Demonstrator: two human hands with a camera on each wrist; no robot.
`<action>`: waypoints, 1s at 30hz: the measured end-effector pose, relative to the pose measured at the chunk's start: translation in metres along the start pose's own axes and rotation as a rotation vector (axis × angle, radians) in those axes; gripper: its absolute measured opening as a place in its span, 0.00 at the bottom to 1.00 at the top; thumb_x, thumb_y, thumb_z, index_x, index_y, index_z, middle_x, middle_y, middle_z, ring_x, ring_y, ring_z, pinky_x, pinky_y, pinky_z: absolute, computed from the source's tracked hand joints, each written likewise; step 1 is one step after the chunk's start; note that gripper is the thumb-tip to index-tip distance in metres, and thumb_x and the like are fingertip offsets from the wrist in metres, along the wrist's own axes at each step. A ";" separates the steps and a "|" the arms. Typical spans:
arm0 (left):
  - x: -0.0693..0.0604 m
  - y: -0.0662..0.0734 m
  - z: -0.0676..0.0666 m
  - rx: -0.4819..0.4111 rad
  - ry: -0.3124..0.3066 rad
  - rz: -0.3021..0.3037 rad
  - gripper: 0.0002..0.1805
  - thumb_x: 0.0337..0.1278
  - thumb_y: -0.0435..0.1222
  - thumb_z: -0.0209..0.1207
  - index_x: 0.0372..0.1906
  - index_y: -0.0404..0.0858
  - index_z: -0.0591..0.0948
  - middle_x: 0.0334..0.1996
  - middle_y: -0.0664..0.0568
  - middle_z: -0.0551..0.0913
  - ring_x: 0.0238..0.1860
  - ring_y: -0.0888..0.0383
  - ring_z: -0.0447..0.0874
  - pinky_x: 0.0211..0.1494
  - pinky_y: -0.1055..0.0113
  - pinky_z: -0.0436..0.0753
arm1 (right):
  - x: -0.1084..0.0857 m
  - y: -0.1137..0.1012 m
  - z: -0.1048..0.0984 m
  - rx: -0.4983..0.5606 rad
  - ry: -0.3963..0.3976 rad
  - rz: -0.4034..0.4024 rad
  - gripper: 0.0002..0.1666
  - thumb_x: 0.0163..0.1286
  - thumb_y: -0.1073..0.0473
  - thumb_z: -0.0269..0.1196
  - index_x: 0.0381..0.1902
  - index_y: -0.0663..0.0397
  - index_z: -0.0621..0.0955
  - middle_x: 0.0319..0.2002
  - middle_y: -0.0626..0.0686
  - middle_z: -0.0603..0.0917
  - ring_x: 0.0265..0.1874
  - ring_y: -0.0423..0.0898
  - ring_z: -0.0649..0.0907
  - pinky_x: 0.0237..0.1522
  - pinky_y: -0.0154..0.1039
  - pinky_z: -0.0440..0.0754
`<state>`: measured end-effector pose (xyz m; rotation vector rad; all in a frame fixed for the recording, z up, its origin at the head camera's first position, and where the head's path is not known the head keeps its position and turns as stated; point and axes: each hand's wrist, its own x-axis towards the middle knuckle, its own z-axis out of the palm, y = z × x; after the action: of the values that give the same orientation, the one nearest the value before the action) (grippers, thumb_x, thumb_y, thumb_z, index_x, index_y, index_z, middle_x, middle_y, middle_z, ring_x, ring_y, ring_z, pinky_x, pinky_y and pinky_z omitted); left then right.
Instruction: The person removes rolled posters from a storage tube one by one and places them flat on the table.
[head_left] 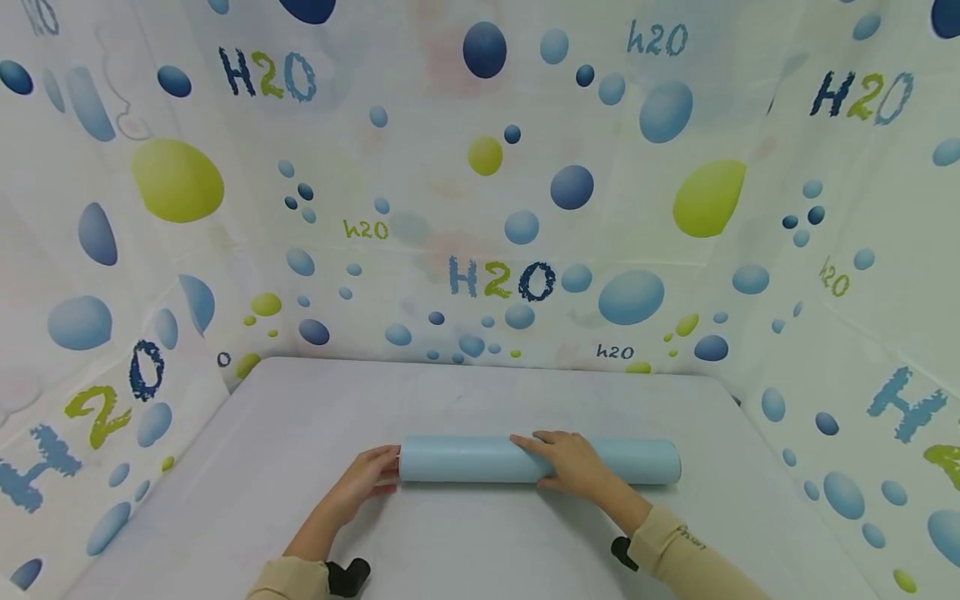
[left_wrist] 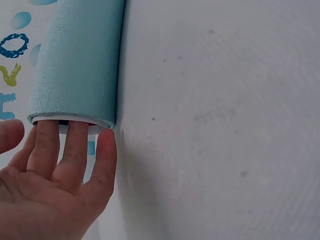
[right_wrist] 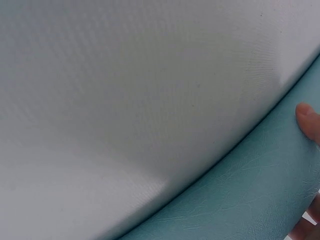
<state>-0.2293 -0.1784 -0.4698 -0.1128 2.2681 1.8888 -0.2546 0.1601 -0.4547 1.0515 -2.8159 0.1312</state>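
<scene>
A long light-blue roll (head_left: pixel 465 460) of creased, leather-like sheet lies crosswise on the white tabletop. At its left end is my left hand (head_left: pixel 360 485). In the left wrist view, the extended fingers of that hand (left_wrist: pixel 65 180) reach the roll's hollow end (left_wrist: pixel 102 124), two of them into the opening. A pale rim shows there, with something dark and reddish inside. My right hand (head_left: pixel 573 467) grips the roll right of its middle, over the top. The right wrist view shows a thumb (right_wrist: pixel 307 117) on the near side and fingertips at the lower right, partly cut off.
White cloth covers the tabletop (head_left: pixel 465 542), with its far edge meeting a backdrop (head_left: pixel 420 167) printed with bubbles and H2O lettering. The same print stands on both sides. Dark wrist devices (head_left: pixel 348 577) sit by the tan sleeves (head_left: pixel 288 581).
</scene>
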 end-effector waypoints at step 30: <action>0.002 -0.006 -0.002 0.067 0.071 0.090 0.17 0.63 0.32 0.50 0.51 0.23 0.73 0.43 0.37 0.80 0.39 0.51 0.81 0.42 0.57 0.80 | -0.010 0.003 -0.003 0.023 0.039 -0.018 0.46 0.47 0.50 0.73 0.64 0.37 0.67 0.54 0.54 0.76 0.49 0.54 0.77 0.43 0.53 0.76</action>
<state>-0.2302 -0.1818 -0.4753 -0.0703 2.4191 1.8778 -0.2495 0.1693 -0.4534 1.0667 -2.7763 0.1800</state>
